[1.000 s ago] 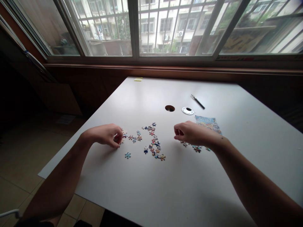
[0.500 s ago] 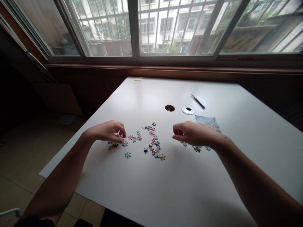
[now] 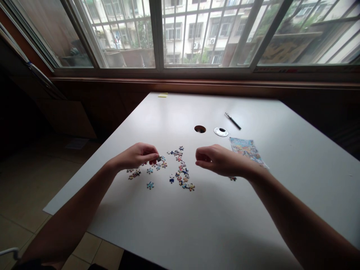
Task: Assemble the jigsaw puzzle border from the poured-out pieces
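A dark jigsaw puzzle piece (image 3: pixel 159 159) is pinched between the thumb and fingertips of my left hand (image 3: pixel 142 155), just above the left cluster of loose pieces (image 3: pixel 137 173). My right hand (image 3: pixel 213 159) hovers to the right of the middle cluster of pieces (image 3: pixel 182 170), its fingers curled in toward the thumb; whatever they hold, if anything, is hidden. A single light-blue piece (image 3: pixel 150 185) lies apart, nearer to me. Beneath my right wrist a few more pieces (image 3: pixel 233 179) are partly covered.
On the white table (image 3: pixel 168 221) a colourful picture sheet (image 3: pixel 246 148) lies behind my right forearm. Farther back are a pen (image 3: pixel 233 120), a round metal cover (image 3: pixel 221 132) and a cable hole (image 3: pixel 200 129). A yellow sticky note (image 3: pixel 162 95) is at the far edge.
My left hand has moved right from the left pieces and now shows a puzzle piece in its fingertips. My right hand has shifted left, toward the middle cluster, still curled.
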`<state>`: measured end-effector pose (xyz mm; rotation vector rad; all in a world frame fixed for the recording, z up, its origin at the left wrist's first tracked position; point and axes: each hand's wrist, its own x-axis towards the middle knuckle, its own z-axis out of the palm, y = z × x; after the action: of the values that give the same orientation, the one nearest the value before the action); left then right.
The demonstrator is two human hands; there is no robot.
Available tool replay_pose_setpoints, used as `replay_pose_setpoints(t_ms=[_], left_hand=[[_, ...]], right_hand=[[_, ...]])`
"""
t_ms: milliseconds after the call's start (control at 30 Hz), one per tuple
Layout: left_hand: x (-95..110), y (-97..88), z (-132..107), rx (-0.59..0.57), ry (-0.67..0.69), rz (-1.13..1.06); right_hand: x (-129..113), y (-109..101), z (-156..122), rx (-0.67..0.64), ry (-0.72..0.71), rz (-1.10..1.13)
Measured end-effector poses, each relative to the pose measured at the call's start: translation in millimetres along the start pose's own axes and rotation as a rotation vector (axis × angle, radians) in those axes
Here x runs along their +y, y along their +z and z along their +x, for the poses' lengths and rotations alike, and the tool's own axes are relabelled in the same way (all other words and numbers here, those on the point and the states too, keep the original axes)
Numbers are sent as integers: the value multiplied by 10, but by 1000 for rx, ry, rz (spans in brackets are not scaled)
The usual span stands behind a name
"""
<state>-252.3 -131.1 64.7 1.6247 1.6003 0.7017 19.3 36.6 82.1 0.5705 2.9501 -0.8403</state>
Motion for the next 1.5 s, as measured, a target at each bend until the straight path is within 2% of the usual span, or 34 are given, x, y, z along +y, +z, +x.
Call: replay_pose_setpoints(t_ms=[67, 200, 300, 367, 433, 567, 633, 700, 800, 867, 967, 1033, 1133, 1200, 1267, 1333, 1500], left_hand=[[89, 165, 43, -2, 1, -166], [194, 431, 98, -21, 30, -315], [204, 507, 107, -41, 54, -360], [187, 493, 106, -73, 50, -365], [153, 439, 105, -46, 33, -363], [44, 292, 118, 180, -2, -288], [-12, 248, 131, 240, 3, -240], [-54, 234, 143, 266, 18, -218], [-81, 225, 148, 268, 30, -188], [-86, 178, 130, 280, 35, -139], [-107, 7, 61, 301, 44, 48], [-138, -145, -10, 228, 41, 226], [-190, -326, -120, -13, -52, 406], [-209, -373, -172, -193, -144, 434], [-204, -368, -200, -310, -182, 435], [-184, -336, -207, -342, -176, 442], [-162, -297, -185, -325, -174, 448]], right_hand=[[-99, 99, 43, 34, -84, 204], [-301, 420, 135, 62, -100, 605], [-383, 595, 178, 119, -114, 713], [-348, 585, 188, 143, -106, 729], [-221, 465, 177, 135, -77, 696], [181, 108, 98, -12, 29, 474], [341, 1, 58, -65, 106, 350], [433, -28, 40, -148, 162, 234], [479, 1, 48, -248, 163, 70], [488, 10, 50, -226, 144, -32], [509, -20, 29, -171, 165, -145], [520, -49, 12, -155, 192, -210], [496, -80, 2, -142, 190, -250], [446, -91, 0, -154, 184, -233], [386, -100, -2, -174, 180, -217], [332, -107, -6, -191, 169, -208], [256, -105, -22, -219, 111, -157]])
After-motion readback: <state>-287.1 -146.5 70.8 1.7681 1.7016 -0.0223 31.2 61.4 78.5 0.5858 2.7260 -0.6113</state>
